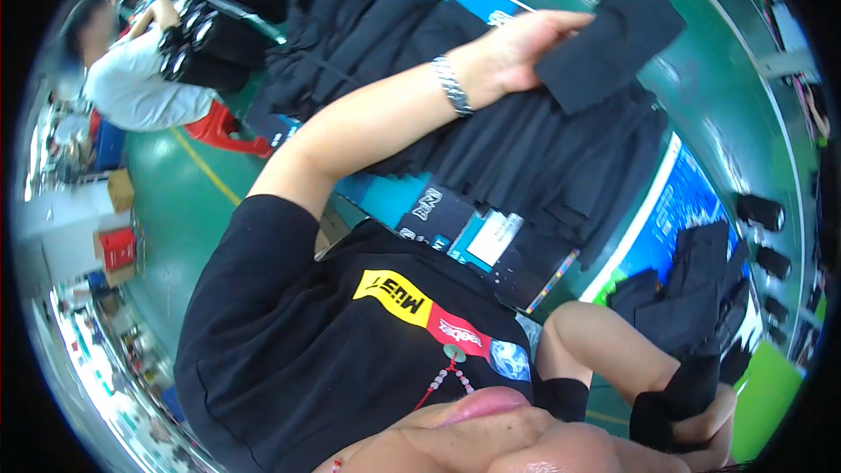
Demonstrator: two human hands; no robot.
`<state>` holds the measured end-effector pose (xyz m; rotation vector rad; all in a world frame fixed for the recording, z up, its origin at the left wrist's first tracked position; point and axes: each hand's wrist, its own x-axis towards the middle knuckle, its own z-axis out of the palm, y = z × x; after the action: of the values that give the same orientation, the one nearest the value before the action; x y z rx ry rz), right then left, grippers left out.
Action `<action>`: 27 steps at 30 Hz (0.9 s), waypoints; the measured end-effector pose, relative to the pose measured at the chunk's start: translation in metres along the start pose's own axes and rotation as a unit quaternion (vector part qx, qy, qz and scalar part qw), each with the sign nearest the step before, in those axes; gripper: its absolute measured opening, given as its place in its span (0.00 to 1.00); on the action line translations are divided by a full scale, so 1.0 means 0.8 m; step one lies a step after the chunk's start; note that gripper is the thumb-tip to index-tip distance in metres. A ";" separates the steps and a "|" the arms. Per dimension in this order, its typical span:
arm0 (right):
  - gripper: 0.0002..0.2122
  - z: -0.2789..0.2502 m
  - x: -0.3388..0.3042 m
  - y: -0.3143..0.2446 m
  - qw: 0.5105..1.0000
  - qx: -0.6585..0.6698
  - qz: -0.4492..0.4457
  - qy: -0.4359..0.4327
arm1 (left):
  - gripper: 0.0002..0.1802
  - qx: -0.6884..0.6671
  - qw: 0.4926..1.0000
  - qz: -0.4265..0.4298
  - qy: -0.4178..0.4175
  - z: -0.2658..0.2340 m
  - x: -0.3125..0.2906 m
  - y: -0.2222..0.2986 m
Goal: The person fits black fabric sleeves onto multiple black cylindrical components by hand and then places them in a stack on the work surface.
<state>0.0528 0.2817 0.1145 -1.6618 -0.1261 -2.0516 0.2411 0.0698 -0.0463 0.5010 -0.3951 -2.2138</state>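
My left hand (517, 48), on the arm with a silver band at the wrist, is raised over the table and pinches a flat, folded piece of black fabric (613, 57) by its left edge. Beneath that arm, many black fabric pieces (526, 144) lie overlapped in a long row on printed cartons (447, 219). Down at the lower right, my right hand (714, 420) is closed around another black fabric piece (688, 390). It is beside a loose heap of black pieces (692, 298). The fingertips of both hands are partly hidden by fabric.
A blue, white and green printed surface (670, 201) lies at the right under the loose heap. Another person (144, 88) in a pale top and red trousers bends at the upper left, near black rounded objects (232, 44). Cardboard boxes (118, 245) stand at the far left. The floor is green.
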 end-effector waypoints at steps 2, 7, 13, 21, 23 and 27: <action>0.16 0.012 0.005 0.002 1.000 0.003 -0.002 0.011 | 0.15 -0.005 0.999 0.005 0.036 0.012 -0.005 0.000; 0.21 0.022 0.006 0.020 0.999 0.030 0.004 0.036 | 0.14 -0.030 1.000 0.001 0.008 0.013 -0.005 -0.001; 0.23 0.019 -0.003 0.023 0.995 0.089 -0.016 0.042 | 0.12 -0.050 0.998 0.001 -0.023 0.006 -0.003 0.001; 0.12 0.013 -0.010 0.024 0.996 0.082 -0.005 0.038 | 0.13 -0.079 0.995 -0.020 -0.065 0.009 0.005 -0.005; 0.10 0.016 -0.008 0.025 0.998 0.064 0.002 0.028 | 0.13 -0.083 0.994 -0.017 -0.068 0.013 -0.001 -0.003; 0.13 0.014 -0.004 0.019 0.999 -0.034 0.021 0.006 | 0.13 0.023 0.994 0.090 -0.064 0.020 -0.010 -0.003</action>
<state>0.0694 0.2734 0.1107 -1.6784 -0.0187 -2.0549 0.2366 0.0793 -0.0315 0.3342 -0.5378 -2.0709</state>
